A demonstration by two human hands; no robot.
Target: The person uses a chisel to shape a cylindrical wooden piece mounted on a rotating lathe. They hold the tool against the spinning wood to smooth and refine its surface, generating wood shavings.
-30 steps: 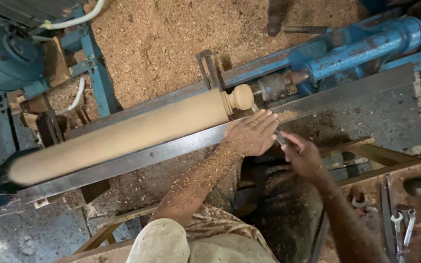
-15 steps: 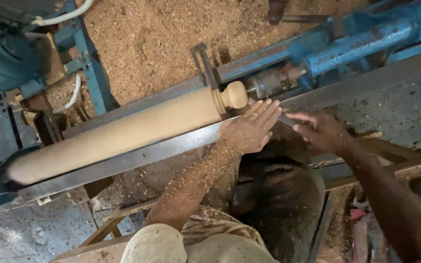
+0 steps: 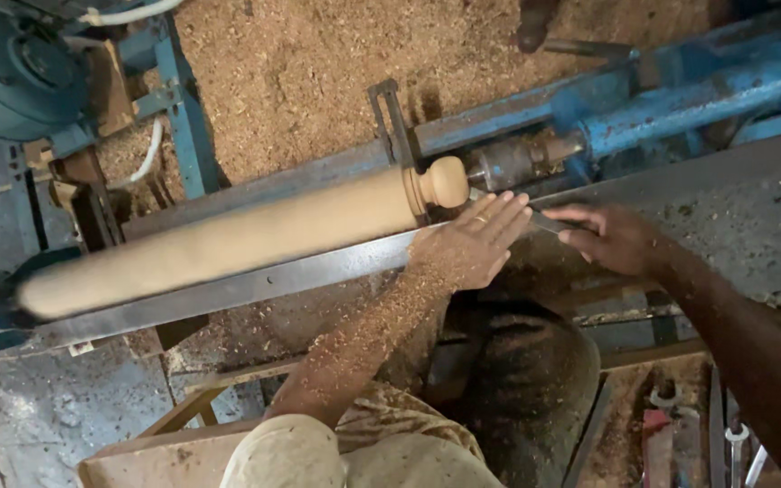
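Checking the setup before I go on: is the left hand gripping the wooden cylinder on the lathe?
No: the left hand lies flat with fingers extended on the metal rail, beside the rounded knob end of the wooden cylinder.

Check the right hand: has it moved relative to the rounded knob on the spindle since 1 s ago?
Yes. The right hand has risen and closed in toward the knob, now level with the left hand by the tool rest.
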